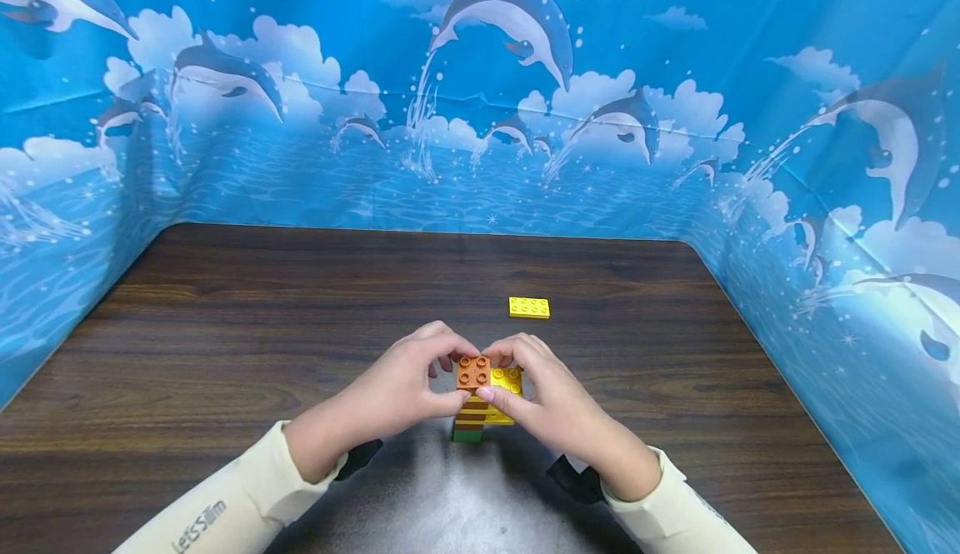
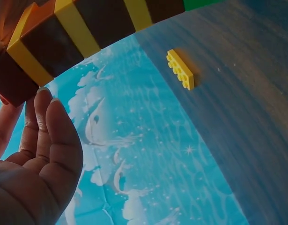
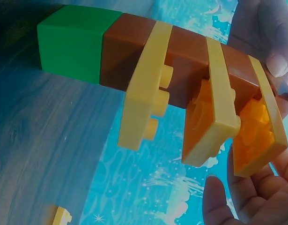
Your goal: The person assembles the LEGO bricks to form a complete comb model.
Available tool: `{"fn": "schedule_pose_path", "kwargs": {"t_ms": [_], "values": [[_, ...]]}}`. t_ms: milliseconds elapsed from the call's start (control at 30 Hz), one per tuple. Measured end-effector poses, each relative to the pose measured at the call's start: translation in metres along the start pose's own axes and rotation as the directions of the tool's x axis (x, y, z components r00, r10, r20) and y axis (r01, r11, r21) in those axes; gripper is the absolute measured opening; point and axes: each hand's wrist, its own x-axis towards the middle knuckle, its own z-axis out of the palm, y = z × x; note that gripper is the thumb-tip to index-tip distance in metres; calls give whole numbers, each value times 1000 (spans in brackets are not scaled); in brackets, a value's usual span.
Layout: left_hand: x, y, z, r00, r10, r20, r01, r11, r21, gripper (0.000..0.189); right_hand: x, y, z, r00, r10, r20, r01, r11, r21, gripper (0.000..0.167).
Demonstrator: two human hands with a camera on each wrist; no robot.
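Observation:
An upright tower of toy building blocks rises in front of me, with a green block (image 3: 71,44) at its foot. Above it, brown blocks (image 3: 188,65) alternate with yellow plates (image 3: 139,112) that jut out to the right. An orange-brown block (image 1: 473,372) with studs forms the top. My left hand (image 1: 420,375) holds this top block from the left, thumb in front and fingers behind. From the other side my right hand (image 1: 551,396) pinches it, its thumb at the front right corner over the topmost yellow plate (image 1: 506,381).
Behind the tower a loose yellow plate (image 1: 529,308) lies on the dark wooden table (image 1: 300,287), studs up. A blue curtain with dolphins (image 1: 450,179) borders the table at the back and both sides.

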Motion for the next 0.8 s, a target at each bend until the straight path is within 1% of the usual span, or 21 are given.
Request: {"fn": "schedule_pose_path", "kwargs": {"t_ms": [100, 300, 633, 800], "values": [[0, -3, 1, 1000, 19, 3, -19, 1000, -22, 33, 0, -1, 1, 1000, -7, -12, 7, 1000, 1, 29], [0, -6, 2, 1000, 14, 12, -14, 999, -50, 35, 1, -2, 2, 1000, -14, -25, 14, 1000, 3, 29], [0, -7, 4, 999, 33, -2, -33, 999, -43, 32, 0, 0, 6, 999, -27, -41, 27, 1000, 1, 28], [0, -6, 4, 1000, 27, 3, -27, 999, -46, 31, 0, 0, 6, 999, -22, -37, 22, 1000, -5, 27]]}}
